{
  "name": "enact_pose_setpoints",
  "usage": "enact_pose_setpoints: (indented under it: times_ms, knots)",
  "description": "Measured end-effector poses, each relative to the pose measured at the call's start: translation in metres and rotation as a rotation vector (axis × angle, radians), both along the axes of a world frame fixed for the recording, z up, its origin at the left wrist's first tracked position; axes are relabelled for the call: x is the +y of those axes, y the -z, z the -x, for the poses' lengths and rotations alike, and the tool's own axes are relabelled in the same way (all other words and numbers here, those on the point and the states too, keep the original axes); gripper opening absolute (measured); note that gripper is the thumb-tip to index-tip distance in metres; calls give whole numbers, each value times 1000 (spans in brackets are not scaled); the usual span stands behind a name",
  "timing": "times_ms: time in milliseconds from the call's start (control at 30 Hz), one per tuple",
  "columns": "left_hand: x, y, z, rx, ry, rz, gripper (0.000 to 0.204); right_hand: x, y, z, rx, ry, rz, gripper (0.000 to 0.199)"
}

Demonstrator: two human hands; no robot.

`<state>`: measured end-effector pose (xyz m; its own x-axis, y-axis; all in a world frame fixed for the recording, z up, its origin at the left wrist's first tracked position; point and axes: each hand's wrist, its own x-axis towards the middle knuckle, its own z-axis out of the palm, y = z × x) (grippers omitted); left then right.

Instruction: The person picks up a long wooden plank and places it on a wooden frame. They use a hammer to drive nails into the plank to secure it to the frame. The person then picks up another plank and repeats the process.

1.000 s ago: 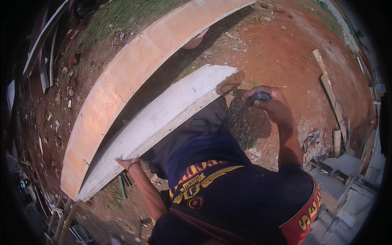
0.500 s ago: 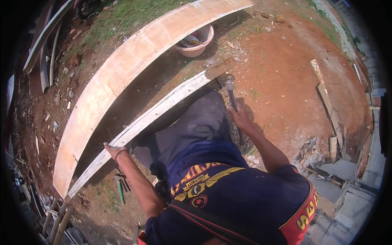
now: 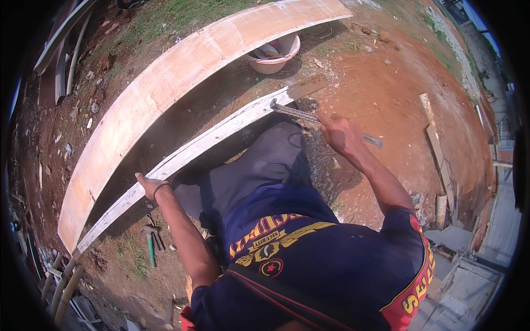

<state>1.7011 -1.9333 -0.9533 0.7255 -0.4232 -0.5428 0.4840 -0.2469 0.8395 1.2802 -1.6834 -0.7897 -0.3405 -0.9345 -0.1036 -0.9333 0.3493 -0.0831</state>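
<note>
A long narrow board (image 3: 212,134), white along its edge, slants across my lap from the lower left to the upper right. My left hand (image 3: 150,186) is closed around it toward its lower-left part. My right hand (image 3: 339,134) grips a hammer (image 3: 295,112) by the handle. The hammer's head meets or hovers just over the board's upper-right part; I cannot tell which. Beyond the board lies a wide, pale curved wooden panel (image 3: 157,99), close to the board at its lower-left end.
A pink basin (image 3: 270,65) with things in it sits partly behind the panel. A green-handled tool (image 3: 150,248) lies on the ground by my left forearm. Wood strips (image 3: 438,149) lie on the red soil at right, and bamboo poles (image 3: 65,287) at lower left.
My right hand has swung the hammer from upright beside my knee to lying across, its head now at the board. My left hand keeps its hold; the view has shifted slightly.
</note>
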Motion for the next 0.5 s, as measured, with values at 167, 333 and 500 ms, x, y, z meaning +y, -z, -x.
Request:
enact_pose_setpoints:
  times_ms: [167,333,500]
  knots:
    - [6,-14,11,-10,-20,32,79,-37,-47,3,453,-301,26,12]
    - [14,-26,18,-47,2,-42,70,-90,-46,-28,777,-604,-230,13]
    - [15,-35,24,-61,-26,-50,73,-127,-29,-90,1062,-667,-482,7]
